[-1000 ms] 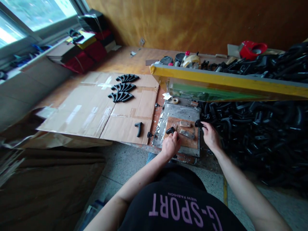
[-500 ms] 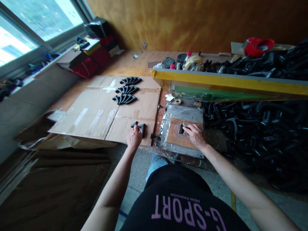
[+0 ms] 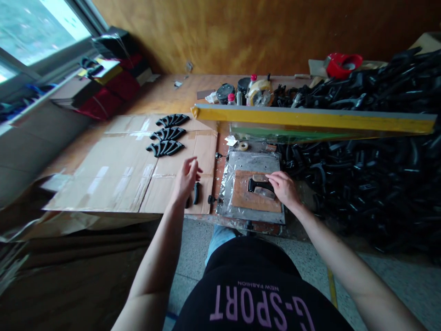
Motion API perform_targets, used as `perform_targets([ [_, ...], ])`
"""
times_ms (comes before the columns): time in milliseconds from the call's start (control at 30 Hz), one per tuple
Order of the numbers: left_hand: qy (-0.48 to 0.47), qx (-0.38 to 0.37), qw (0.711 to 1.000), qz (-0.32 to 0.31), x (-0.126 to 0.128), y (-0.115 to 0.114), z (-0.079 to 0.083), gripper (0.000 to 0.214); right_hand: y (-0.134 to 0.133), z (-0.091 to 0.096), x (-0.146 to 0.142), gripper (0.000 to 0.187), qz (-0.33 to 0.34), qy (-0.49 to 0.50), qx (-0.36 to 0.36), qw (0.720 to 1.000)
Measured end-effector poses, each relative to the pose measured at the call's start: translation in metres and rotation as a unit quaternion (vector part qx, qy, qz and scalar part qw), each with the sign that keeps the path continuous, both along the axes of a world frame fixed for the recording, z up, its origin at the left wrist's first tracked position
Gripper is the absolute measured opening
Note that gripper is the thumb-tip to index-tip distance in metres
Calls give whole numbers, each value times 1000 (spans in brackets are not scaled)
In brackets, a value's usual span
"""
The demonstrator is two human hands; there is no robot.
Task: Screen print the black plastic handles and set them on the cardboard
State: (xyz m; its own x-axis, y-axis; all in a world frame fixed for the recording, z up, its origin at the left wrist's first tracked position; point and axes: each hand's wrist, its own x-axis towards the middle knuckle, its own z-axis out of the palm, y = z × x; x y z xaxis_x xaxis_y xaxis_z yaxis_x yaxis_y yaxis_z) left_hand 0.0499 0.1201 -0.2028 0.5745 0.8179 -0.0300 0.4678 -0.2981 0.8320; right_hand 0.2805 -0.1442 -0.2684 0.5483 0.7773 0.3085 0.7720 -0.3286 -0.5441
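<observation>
On the wooden pad (image 3: pixel 241 202) of the metal plate lies a curved black plastic handle (image 3: pixel 257 185), its wider end to the left. My right hand (image 3: pixel 284 188) is closed at its right end, fingers pinched together and hiding that tip. My left hand (image 3: pixel 187 177) is over the cardboard sheet (image 3: pixel 117 156), fingers apart, with nothing seen in it. Just below those fingers rests another black handle (image 3: pixel 196 194); one more shows partly behind the wrist. Farther back, black handles (image 3: pixel 167 148) lie in three fanned rows.
A large heap of black parts (image 3: pixel 361 184) fills the right side. A yellow-taped bar (image 3: pixel 310 117) runs across behind the metal plate (image 3: pixel 248 161). Bottles and tape rolls stand behind it, with a red tape dispenser (image 3: pixel 344 64). Boxes (image 3: pixel 99 96) sit by the window.
My left hand has moved away from the handles on the cardboard and its fingers have opened. The handle under my right hand now shows more of its length. The view has shifted to the right.
</observation>
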Motion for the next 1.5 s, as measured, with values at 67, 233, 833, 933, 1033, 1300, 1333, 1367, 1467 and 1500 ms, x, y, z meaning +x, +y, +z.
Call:
perform_targets([
  [67, -184, -77, 978, -54, 42, -14, 47, 59, -5, 4, 18, 27, -45, 35, 22, 998],
  [233, -291, -155, 941, -69, 69, -56, 103, 63, -27, 14, 68, 30, -161, 79, 61, 982],
  [833, 12, -214, 975, -53, 0, -85, -78, 64, 43, 40, -7, 16, 154, -156, -186, 958],
  [933, 8, -214, 975, -59, -3, -84, -84, 65, 19, 48, -16, 21, 264, -154, -167, 937],
  [1033, -3, -217, 974, -67, -4, -83, -89, 65, 15, 60, -14, 12, 285, -123, -167, 936],
  [1300, -40, -268, 960, -70, -4, -84, -85, 74, 2, 36, -34, 15, 271, -253, -103, 923],
  [1333, -42, -272, 959, -69, -3, -84, -83, 75, 2, 37, -34, 12, 276, -238, -99, 926],
  [1367, -43, -276, 958, -67, -3, -84, -80, 77, 6, 40, -31, 8, 266, -220, -99, 933],
  [1467, -40, -293, 952, -76, -3, -84, -63, 82, 33, 61, -13, 14, 185, -174, -95, 963],
  [1500, -41, -297, 950, -81, -4, -83, -55, 83, 44, 69, -4, 25, 149, -167, -92, 970],
])
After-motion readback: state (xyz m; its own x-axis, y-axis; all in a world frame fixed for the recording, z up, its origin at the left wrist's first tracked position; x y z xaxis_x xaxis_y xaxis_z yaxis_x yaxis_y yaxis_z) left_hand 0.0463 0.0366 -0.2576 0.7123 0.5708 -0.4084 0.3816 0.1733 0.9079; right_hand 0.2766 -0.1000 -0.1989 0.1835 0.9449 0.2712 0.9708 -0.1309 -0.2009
